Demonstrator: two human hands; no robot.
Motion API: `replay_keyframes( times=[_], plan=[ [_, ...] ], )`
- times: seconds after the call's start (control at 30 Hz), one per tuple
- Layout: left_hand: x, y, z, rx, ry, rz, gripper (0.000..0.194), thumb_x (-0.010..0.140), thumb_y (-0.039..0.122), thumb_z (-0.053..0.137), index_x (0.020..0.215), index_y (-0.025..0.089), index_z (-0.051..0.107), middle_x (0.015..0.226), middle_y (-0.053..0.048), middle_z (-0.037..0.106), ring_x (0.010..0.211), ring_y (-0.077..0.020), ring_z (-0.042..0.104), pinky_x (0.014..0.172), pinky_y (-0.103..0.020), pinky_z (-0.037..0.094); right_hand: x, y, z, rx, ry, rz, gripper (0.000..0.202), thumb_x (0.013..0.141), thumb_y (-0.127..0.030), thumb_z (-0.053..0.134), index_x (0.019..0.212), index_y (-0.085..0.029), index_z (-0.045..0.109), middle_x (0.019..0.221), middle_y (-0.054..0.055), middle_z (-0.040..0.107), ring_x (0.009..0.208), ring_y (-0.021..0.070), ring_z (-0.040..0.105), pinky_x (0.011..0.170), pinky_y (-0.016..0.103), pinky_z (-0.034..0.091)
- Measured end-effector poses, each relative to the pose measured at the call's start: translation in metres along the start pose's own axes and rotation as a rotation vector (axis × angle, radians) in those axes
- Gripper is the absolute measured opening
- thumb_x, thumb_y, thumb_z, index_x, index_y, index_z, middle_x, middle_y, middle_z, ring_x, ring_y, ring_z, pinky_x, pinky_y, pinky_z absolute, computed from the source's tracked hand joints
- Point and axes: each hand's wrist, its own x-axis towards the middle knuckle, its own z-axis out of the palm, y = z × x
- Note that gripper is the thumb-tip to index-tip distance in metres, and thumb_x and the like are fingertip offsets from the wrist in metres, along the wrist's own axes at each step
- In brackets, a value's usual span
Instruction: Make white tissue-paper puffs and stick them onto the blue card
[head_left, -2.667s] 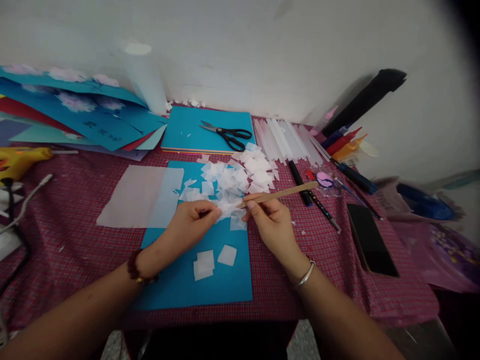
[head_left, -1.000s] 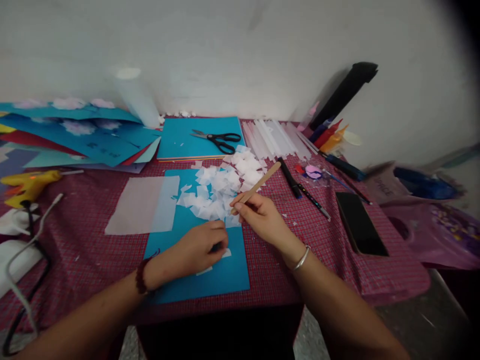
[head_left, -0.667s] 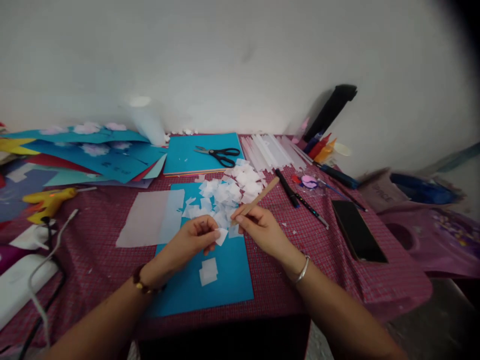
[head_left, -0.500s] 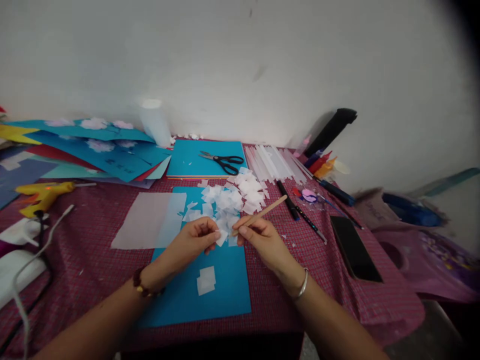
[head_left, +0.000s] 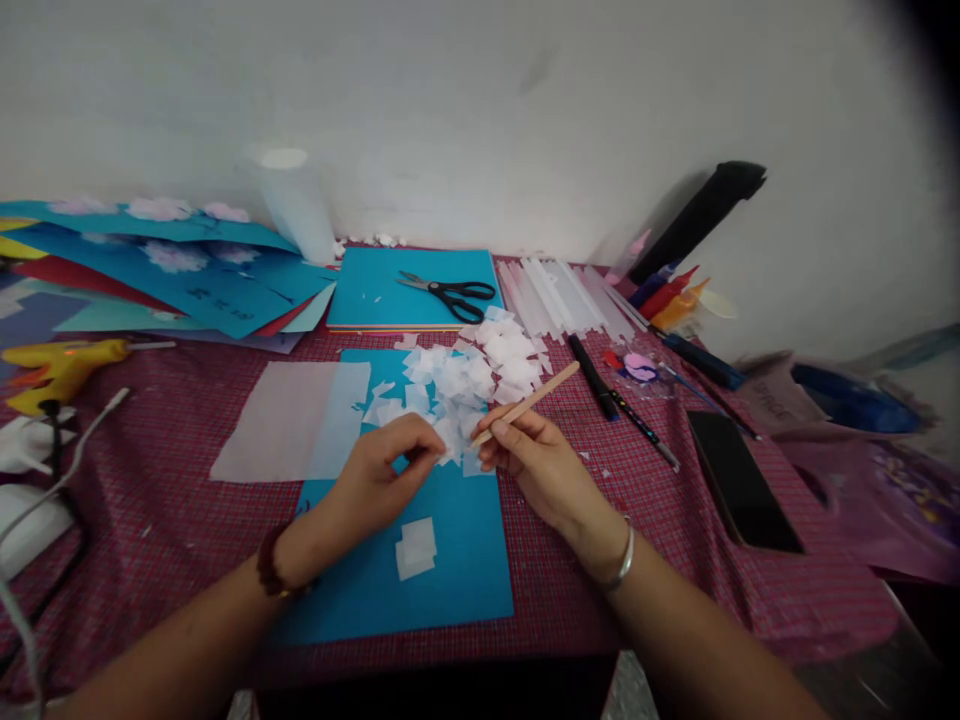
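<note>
Stick [head_left: 541, 392] pinched between thumb and fingers, our right hand [head_left: 551, 465] points its top toward 2 o'clock, presumably held low to steer the tip beside the paper pile [head_left: 457, 375], while our left hand [head_left: 386, 465] has thumb and forefinger nearly together at the tip's 9 o'clock, and we cannot tell whether they hold anything. From the centre of the blue sheet [head_left: 469, 570], the pile overhangs the 1 o'clock corner, a tissue sheet [head_left: 277, 420] overlaps the edge at 10, and overlapping squares [head_left: 416, 548] lie near 6, likely for easy reach, leaving us bare room around them.
</note>
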Motion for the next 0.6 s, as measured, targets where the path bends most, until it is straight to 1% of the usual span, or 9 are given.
replay_keyframes(
  times=[0.1,0.2,0.3,0.4,0.47,0.53,0.6],
  plan=[
    [-0.0025,-0.003,0.0004,0.121,-0.003,0.186,0.015,0.084,0.006,0.048,0.082,0.017,0.058,0.081,-0.002,0.06,0.077,-0.0118,0.057,0.069,-0.025,0.045,-0.0018,0.0015,0.0031,-0.044,-0.02,-0.04,0.011,0.078,-0.032,0.067,0.083,-0.023,0.071,0.082,0.0,0.069,0.073,0.0116,0.062,0.068,0.025,0.049],
    [-0.0059,-0.0063,0.0023,0.224,-0.013,0.253,0.017,0.085,0.005,0.048,0.09,0.018,0.058,0.088,-0.004,0.06,0.083,-0.0125,0.057,0.074,-0.025,0.047,-0.0039,-0.0002,0.0061,-0.136,-0.055,-0.086,0.012,0.081,-0.032,0.064,0.086,-0.024,0.071,0.086,0.001,0.07,0.08,0.0133,0.062,0.074,0.028,0.049],
    [-0.0084,-0.0083,0.0036,0.301,-0.021,0.259,0.018,0.084,0.005,0.049,0.093,0.019,0.057,0.091,-0.004,0.059,0.085,-0.0128,0.057,0.076,-0.025,0.048,-0.005,-0.0024,0.0077,-0.171,-0.066,-0.076,0.011,0.082,-0.03,0.062,0.085,-0.024,0.071,0.084,0.0,0.07,0.078,0.0125,0.063,0.075,0.029,0.05],
    [-0.0096,-0.0084,0.0043,0.321,-0.034,0.268,0.021,0.083,0.004,0.05,0.095,0.02,0.056,0.092,-0.004,0.058,0.087,-0.013,0.057,0.076,-0.026,0.048,-0.0046,-0.0014,0.0079,-0.176,-0.036,-0.077,0.009,0.081,-0.03,0.064,0.083,-0.024,0.07,0.08,-0.002,0.069,0.075,0.012,0.064,0.072,0.028,0.051],
    [-0.0098,-0.0073,0.0044,0.318,-0.018,0.259,0.022,0.082,0.003,0.05,0.094,0.021,0.056,0.102,-0.006,0.056,0.094,-0.0148,0.056,0.079,-0.028,0.048,-0.0035,0.0008,0.0069,-0.158,-0.008,-0.075,0.009,0.079,-0.031,0.065,0.083,-0.024,0.069,0.078,-0.002,0.07,0.073,0.0125,0.065,0.071,0.029,0.052],
    [-0.0098,-0.0052,0.0043,0.314,0.008,0.238,0.02,0.081,0.004,0.051,0.089,0.021,0.057,0.116,-0.008,0.051,0.103,-0.0179,0.053,0.082,-0.031,0.048,-0.0016,0.0032,0.005,-0.116,0.028,-0.068,0.011,0.079,-0.032,0.066,0.085,-0.024,0.068,0.077,-0.001,0.071,0.073,0.0129,0.066,0.072,0.029,0.052],
    [-0.0096,-0.0024,0.004,0.306,0.014,0.212,0.019,0.079,0.004,0.051,0.084,0.021,0.057,0.124,-0.008,0.047,0.108,-0.0201,0.05,0.084,-0.033,0.047,0.0008,0.0048,0.0023,-0.077,0.08,-0.069,0.012,0.079,-0.032,0.066,0.086,-0.023,0.068,0.077,-0.001,0.072,0.072,0.0132,0.067,0.072,0.029,0.051]
  ],
)
